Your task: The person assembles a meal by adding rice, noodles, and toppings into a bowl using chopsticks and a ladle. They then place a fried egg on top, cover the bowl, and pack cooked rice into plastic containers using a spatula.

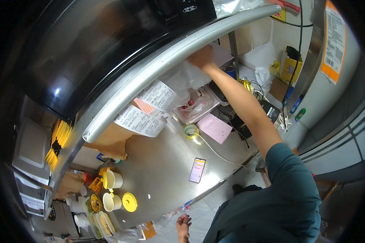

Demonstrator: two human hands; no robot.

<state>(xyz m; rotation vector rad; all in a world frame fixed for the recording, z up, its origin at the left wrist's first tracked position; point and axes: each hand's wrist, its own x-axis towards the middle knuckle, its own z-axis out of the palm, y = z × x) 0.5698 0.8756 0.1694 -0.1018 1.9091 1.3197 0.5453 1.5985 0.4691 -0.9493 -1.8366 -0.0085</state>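
Steel counter [158, 170], phone [197, 170], tape roll [186, 132], pink sheet [215, 128], yellow lid [129, 202], white tubs [117, 202]

Single view: head-worn fisheye, left of the pair, looking steeply down at the steel bench [160, 172]. Black appliance [109, 52] very close at 10–11 o'clock, wearer's torso [267, 206] 4–5, floor [205, 204] farther off near 6.

Lit smartphone [197, 170]: lower centre of the frame. Round yellow lid [129, 202]: lower left. Black appliance [109, 48]: upper left. Tape roll [185, 131]: centre, beside pink sheet [215, 128].
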